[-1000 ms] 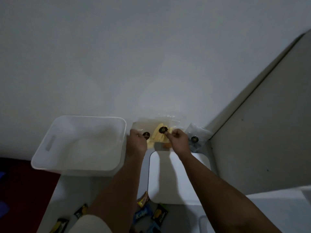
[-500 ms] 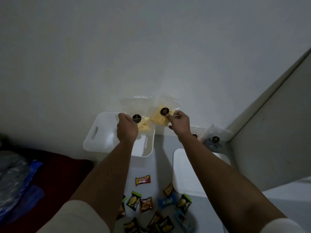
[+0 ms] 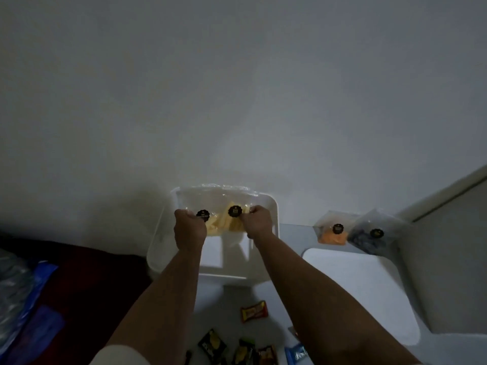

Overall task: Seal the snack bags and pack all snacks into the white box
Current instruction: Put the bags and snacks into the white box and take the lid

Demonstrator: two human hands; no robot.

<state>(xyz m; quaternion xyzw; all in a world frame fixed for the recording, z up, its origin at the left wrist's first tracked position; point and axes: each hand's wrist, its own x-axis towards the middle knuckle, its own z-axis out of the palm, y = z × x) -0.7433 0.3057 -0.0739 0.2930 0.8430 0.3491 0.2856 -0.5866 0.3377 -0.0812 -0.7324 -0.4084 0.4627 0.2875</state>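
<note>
While both of my hands hang over the open white plastic box [image 3: 272, 219], each grips a clear snack bag: my left hand [image 3: 189, 229] has its fingers curled round the left clear bag of pale yellow sticks [image 3: 210, 225], and my right hand [image 3: 257, 222] pinches the right clear bag of yellow sticks [image 3: 233, 219]. I judge this the packing step; next I should lower both bags in and let go. Two more bags, the orange-filled clear bag [image 3: 332, 234] and the dark-filled clear bag [image 3: 374, 235], wait against the wall, and small wrapped snack packets [image 3: 253, 311] lie on the white tabletop [image 3: 279, 309] nearer me.
</note>
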